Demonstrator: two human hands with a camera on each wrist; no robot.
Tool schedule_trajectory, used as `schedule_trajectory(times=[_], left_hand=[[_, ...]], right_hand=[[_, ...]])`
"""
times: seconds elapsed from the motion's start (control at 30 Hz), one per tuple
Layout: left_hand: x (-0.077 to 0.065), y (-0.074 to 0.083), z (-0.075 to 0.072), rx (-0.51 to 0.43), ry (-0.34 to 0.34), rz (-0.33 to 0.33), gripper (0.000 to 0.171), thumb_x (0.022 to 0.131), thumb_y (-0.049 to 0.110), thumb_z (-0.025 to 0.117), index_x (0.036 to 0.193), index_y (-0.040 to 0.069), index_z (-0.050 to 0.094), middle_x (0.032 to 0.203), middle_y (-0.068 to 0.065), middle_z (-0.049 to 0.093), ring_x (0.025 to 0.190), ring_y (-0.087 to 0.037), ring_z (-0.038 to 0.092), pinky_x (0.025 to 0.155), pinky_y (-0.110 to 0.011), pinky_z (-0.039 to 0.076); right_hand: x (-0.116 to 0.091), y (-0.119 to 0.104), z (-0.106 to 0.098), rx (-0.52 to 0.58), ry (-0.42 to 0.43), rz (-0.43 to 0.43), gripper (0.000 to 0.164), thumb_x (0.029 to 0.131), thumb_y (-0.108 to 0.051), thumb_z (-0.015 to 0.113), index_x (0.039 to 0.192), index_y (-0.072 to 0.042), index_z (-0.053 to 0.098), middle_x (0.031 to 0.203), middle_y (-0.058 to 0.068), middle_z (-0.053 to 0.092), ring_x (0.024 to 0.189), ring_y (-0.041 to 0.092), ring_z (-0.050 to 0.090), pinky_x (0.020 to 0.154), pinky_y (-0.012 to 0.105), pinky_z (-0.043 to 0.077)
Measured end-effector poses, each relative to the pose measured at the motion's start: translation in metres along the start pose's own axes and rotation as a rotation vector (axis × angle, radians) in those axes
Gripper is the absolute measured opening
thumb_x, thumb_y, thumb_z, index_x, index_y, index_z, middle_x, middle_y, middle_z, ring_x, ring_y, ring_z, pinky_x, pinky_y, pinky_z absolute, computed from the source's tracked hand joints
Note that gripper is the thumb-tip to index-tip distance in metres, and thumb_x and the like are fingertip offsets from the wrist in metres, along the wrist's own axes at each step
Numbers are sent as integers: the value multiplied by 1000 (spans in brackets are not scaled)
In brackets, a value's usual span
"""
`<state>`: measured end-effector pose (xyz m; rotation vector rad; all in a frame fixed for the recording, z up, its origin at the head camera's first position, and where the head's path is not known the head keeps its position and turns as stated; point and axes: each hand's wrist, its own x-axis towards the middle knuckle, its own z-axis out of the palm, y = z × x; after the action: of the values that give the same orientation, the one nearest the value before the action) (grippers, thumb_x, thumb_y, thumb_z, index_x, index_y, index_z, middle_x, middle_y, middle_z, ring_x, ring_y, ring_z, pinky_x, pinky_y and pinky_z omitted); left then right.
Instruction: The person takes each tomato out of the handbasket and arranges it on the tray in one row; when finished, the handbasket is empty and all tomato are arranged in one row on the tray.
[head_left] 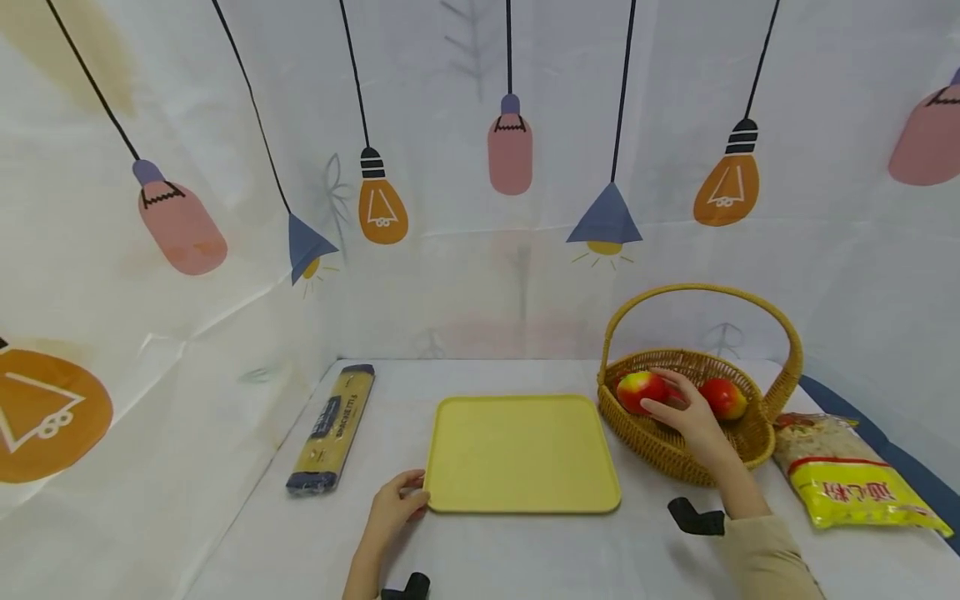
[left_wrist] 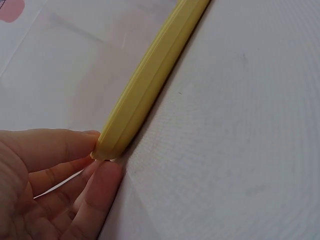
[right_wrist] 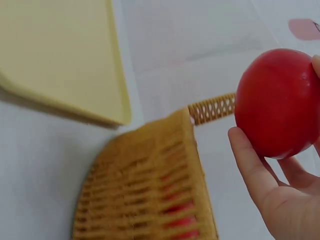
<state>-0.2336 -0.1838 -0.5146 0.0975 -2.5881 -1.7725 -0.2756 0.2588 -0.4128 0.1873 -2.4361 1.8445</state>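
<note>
The red-and-yellow fruit (head_left: 639,392) is held in the right hand's (head_left: 693,418) curved fingers, at the left side of the wicker basket (head_left: 651,446) — glossy, so probably slippery, likely light and firm, best gripped round its widest part. The left hand (head_left: 394,510) pinches the yellow tray (head_left: 523,454) at its near left corner.

Low in frame we see a white table (head_left: 510,554): slim packet (head_left: 332,429) left, yellow tray (head_left: 522,454) centre, wicker basket (head_left: 648,448) and macaroni bag (head_left: 851,479) right.

basket handle (head_left: 705,287) arches across, seemingly leaving room beneath.
</note>
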Motion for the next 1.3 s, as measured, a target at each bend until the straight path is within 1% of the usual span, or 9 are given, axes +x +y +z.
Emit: schedule_trajectory(times=[0.1,0.17,0.4,0.57,0.77,0.83,1.03,1.17,1.3], left_hand=[[0,1,0,-5,-2,1,45,78,4,65,120,-10,54,106,-23,60,76,-17,64,61,-26,56],[-1,1,0,-7,-1,3,45,78,4,65,120,-10,54,106,-23,60,76,-17,64,62,-26,56],[1,-2,-1,-11,-5,6,46,78,4,65,120,-10,53,105,-22,60,74,-15,63,61,-26,56],[2,-5,-2,-29,-14,5,46,77,4,65,120,-11,53,104,-21,61,71,-14,62,61,-27,56],[3,-6,-1,-44,-25,8,46,78,3,65,119,-12,53,103,-20,61,71,-14,62,61,-27,56],[4,-6,0,-46,-27,12,45,78,2,65,119,-12,53,103,-20,61,71,-14,62,61,-26,56],[3,-4,0,-32,-18,15,44,77,2,65,118,-11,54,101,-19,61,72,-14,62,60,-27,56],[3,-5,1,-35,-19,13,44,77,2,65,118,-11,54,101,-18,61,72,-14,62,60,-27,56],[3,-5,2,-41,-20,6,44,77,2,64,118,-10,54,101,-16,61,71,-13,61,60,-27,56]], right_hand=[[3,-3,13,73,-4,-23,56,91,-22,58,139,-12,31,137,15,30,106,6,49,79,14,48],[5,-5,22,125,-16,-34,56,91,-17,58,138,-10,30,134,11,32,100,-1,50,79,15,48],[16,0,59,227,-40,-116,49,87,-14,63,130,-14,39,121,-2,43,98,-2,54,82,12,46],[27,11,86,299,-67,-126,49,85,-12,65,127,-14,41,125,2,41,102,4,55,84,17,47],[38,19,114,189,-79,-52,56,85,-12,65,133,-5,37,139,14,33,122,30,37,98,48,39],[41,20,124,170,-85,-40,56,85,-13,65,133,-5,37,139,16,33,125,34,33,100,54,36],[49,24,154,167,-98,-37,53,84,-10,66,129,-3,39,134,18,40,121,37,39,96,47,43],[56,26,171,193,-122,-28,59,83,-8,67,132,-3,34,136,19,36,120,38,39,94,44,45],[60,21,184,190,-143,-19,66,82,-6,68,134,-2,28,137,22,32,118,40,41,95,45,45]])
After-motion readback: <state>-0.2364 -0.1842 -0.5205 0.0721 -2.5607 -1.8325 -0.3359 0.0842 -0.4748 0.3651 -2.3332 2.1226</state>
